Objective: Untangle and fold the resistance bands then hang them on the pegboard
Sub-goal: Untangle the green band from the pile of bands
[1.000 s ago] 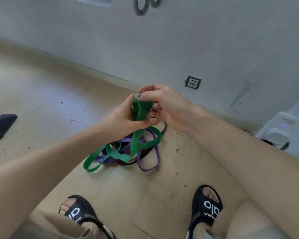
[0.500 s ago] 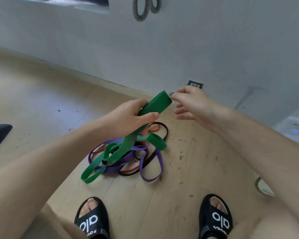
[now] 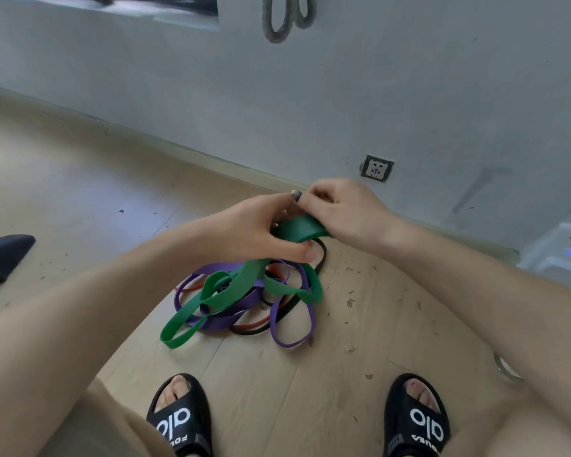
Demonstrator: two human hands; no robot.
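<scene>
A wide green resistance band (image 3: 234, 288) trails from my hands down into a tangled heap on the wooden floor. My left hand (image 3: 254, 230) grips its upper part, thumb underneath. My right hand (image 3: 340, 209) pinches the folded top end of the same band from the right. Under it lie a purple band (image 3: 294, 338), a thin red band (image 3: 254, 323) and a black band (image 3: 322, 258), all looped through each other. Two grey loops (image 3: 284, 18) hang on the wall at the top edge; what holds them is out of view.
My feet in black sandals (image 3: 178, 420) (image 3: 419, 420) stand just in front of the heap. A wall socket (image 3: 376, 168) sits low on the grey wall. A white device (image 3: 564, 255) with a blue light is at the right, a dark object (image 3: 4, 255) at the left.
My right hand, apart from the band half a second ago, has closed on its top end again. Both hands have dropped slightly toward the heap.
</scene>
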